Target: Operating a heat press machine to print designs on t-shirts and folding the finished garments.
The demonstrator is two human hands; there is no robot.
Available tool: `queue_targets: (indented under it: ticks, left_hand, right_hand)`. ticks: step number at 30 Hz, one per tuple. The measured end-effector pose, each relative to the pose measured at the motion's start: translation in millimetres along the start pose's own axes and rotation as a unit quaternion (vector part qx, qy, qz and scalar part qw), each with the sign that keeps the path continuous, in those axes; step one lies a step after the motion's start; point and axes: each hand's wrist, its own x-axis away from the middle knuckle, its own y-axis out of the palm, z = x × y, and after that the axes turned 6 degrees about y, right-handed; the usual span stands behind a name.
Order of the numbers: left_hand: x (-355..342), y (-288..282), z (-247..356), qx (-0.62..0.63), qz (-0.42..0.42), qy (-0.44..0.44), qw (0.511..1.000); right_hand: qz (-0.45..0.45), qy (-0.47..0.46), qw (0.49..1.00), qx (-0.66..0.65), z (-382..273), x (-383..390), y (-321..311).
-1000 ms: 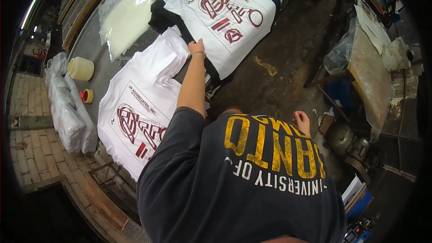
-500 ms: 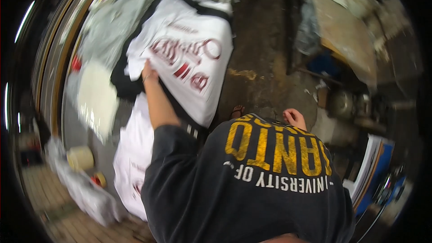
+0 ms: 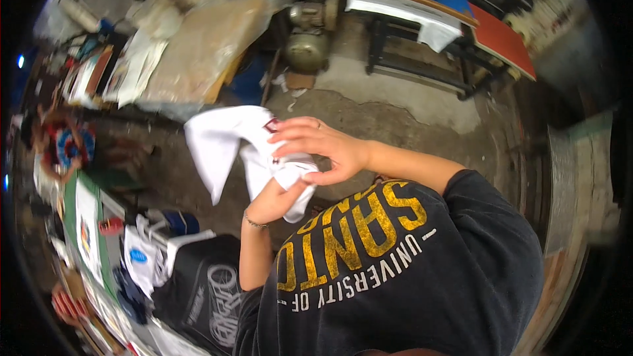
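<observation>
A bunched white T-shirt (image 3: 221, 135) with maroon print hangs in the air in front of me. My left hand (image 3: 277, 201) grips its lower part, its fingers partly hidden in the fabric. My right hand (image 3: 326, 151) lies across the top of the same shirt, fingers curved over it and thumb pinching the cloth near my left hand. Below and to the left, a black T-shirt (image 3: 191, 293) with pale print lies on the work surface beside white and dark garments (image 3: 142, 250).
Another person (image 3: 66, 145) is at the left by a green board (image 3: 109, 237). Ahead stand a plastic-covered table (image 3: 204, 53), a compressor (image 3: 304, 49) and a bench (image 3: 409, 6) with a blue top and black frame. A metal sheet (image 3: 570, 178) stands at the right.
I have turned rightward, away from the printed shirts. The white shirt has come off the black one into the air, and my right hand has come up from my side onto it.
</observation>
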Motion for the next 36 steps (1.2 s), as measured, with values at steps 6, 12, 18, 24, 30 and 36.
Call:
queue_targets:
  ticks: [6,12,18,24,30,36]
  left_hand:
    - [-153.0,82.7,-2.8,0.073,-0.127,0.005,0.989]
    - [-319.4,245.0,31.3,0.447,-0.087,-0.125,0.881]
    - [-413.9,406.5,76.4,0.508,-0.194,-0.097,0.834]
    - [-502.1,494.5,84.0,0.509,-0.160,-0.110,0.839]
    - [-601.2,562.7,-57.9,0.137,-0.197,0.154,0.959]
    - [-667.6,550.8,36.1,0.460,-0.298,-0.104,0.830]
  right_hand:
    - [0.118,0.205,0.970,0.059,1.6,115.1,-95.6]
    - [0.405,0.190,0.827,0.341,-29.5,268.4,-195.3]
    - [0.607,0.328,0.650,0.319,-55.2,344.7,-296.0]
    - [0.447,0.620,0.395,0.510,-66.1,474.2,-400.9]
    - [0.514,0.477,0.354,0.619,-117.2,504.2,-522.0]
    - [0.585,0.377,0.560,0.450,-146.9,504.4,-622.2]
